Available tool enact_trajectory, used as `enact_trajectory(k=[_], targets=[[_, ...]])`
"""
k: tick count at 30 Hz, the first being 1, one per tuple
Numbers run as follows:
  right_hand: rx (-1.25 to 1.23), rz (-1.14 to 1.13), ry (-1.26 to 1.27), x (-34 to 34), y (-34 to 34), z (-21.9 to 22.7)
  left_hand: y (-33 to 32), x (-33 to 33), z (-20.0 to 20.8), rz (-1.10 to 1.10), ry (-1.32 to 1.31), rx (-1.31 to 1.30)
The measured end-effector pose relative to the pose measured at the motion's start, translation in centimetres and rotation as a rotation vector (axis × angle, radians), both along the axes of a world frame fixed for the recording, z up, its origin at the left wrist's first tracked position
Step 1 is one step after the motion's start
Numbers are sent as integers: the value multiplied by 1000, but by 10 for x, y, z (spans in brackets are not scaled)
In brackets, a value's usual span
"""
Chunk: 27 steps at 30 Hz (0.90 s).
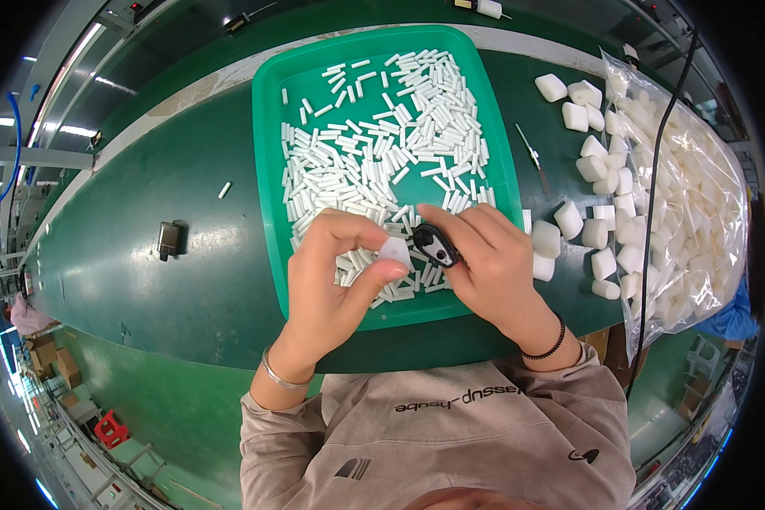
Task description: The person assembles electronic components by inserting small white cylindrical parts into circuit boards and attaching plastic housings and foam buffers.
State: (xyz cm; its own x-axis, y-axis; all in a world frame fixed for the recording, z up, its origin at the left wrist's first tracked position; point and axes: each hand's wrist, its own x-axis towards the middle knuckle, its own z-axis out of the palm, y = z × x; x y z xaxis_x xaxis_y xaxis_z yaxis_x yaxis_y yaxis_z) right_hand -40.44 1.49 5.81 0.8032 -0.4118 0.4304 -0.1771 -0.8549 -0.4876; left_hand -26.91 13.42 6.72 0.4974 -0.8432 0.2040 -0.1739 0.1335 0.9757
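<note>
My left hand pinches a small whitish, partly see-through plastic piece between thumb and fingers. Close beside it, my right hand grips a small black device with a silver face. The piece and the device nearly meet; I cannot tell whether they touch. Both hands are over the near part of a green tray. Spread in the tray are a great many short white rods, heaped toward the right and middle. My hands hide some of those at the near end.
On the green table, a small dark device and a loose white rod lie left of the tray. Right of it are a thin pen-like tool, white foam-like plugs and a clear bag of plugs, crossed by a black cable.
</note>
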Motion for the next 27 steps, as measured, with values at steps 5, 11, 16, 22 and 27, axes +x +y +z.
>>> enact_trajectory(k=[5,11,16,22,27], targets=[[-76,-17,-25,0,2,0,-3,5,12,-120,-505,-22],[-197,-37,-43,1,6,-8,-5,-5,6,-42,-382,-15],[-205,-35,-59,2,6,-7,-3,-5,3,24,-404,-13],[-182,-23,-85,3,5,-10,-6,-5,1,95,-525,-31],[-202,-13,-110,3,7,-10,-7,-3,0,53,-552,-72]])
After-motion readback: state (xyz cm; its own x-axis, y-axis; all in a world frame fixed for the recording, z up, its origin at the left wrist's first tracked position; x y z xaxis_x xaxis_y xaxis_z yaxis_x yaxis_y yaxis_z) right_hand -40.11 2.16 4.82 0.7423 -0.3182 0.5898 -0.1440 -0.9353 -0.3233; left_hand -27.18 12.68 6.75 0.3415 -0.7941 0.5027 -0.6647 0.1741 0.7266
